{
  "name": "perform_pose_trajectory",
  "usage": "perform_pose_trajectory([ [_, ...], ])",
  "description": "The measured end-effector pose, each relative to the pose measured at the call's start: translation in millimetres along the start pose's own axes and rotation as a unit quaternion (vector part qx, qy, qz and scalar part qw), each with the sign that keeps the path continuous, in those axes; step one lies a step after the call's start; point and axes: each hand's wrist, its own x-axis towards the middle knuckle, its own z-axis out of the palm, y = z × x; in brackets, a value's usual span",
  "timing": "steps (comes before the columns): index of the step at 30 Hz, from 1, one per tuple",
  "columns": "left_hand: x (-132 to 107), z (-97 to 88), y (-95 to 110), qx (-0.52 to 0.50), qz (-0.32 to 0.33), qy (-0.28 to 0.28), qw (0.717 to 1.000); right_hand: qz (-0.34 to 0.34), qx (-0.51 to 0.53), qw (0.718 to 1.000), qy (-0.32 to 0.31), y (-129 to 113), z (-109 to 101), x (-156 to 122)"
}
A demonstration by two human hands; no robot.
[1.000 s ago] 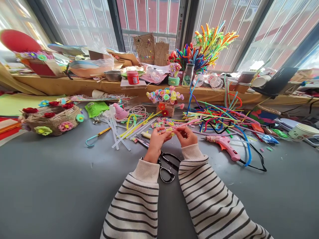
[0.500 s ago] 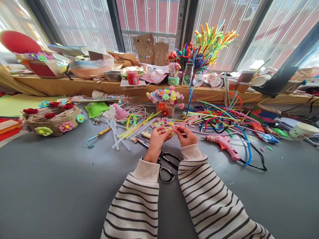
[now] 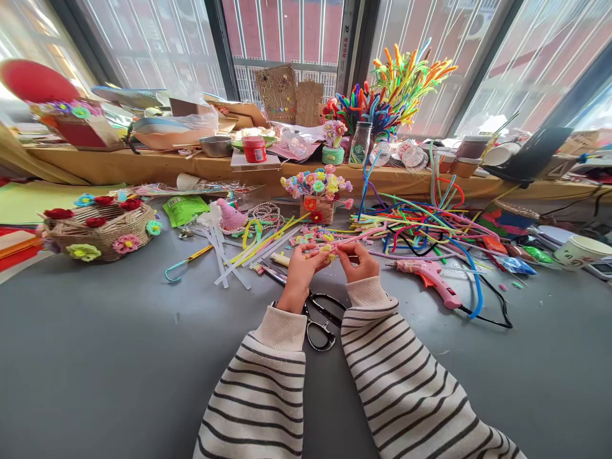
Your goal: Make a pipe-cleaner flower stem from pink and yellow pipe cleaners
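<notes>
My left hand (image 3: 303,271) pinches a small yellow pipe-cleaner flower (image 3: 327,251) between thumb and fingers. From the other side, the fingertips of my right hand (image 3: 357,260) are closed on a pink pipe cleaner (image 3: 368,235) that meets the flower. Fingers cover part of both pieces. Below my wrists lie black-handled scissors (image 3: 321,333) on the grey table, their blades partly hidden by my left hand. Just right of my right hand rests a pink glue gun (image 3: 430,275) with a black cord.
White glue sticks (image 3: 224,258) and a blue-and-yellow crochet hook (image 3: 189,258) lie to the left, beyond them a flower-trimmed basket (image 3: 102,233). Behind my hands stands a small pot of flowers (image 3: 318,197). Loose pipe cleaners (image 3: 411,223) heap up at the right, near a paper cup (image 3: 581,253).
Almost nothing differs. The fingers of my right hand have shifted very slightly at the flower; both arms and the things on the table stay where they were.
</notes>
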Motion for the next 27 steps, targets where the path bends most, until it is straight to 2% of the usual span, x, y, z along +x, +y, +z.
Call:
perform_pose_trajectory([
  [13, -1, -1.0, 0, 0.009, -0.008, 0.003, 1.000, -0.075, -0.013, 0.997, 0.000, 8, 2, 2],
  [20, 1, -2.8, 0, -0.024, -0.010, -0.007, 1.000, -0.083, -0.020, 0.996, -0.001, 11, 3, 1],
  [27, -1, -1.8, 1, -0.026, -0.007, -0.004, 1.000, -0.143, -0.066, 0.987, -0.015, 15, 3, 3],
])
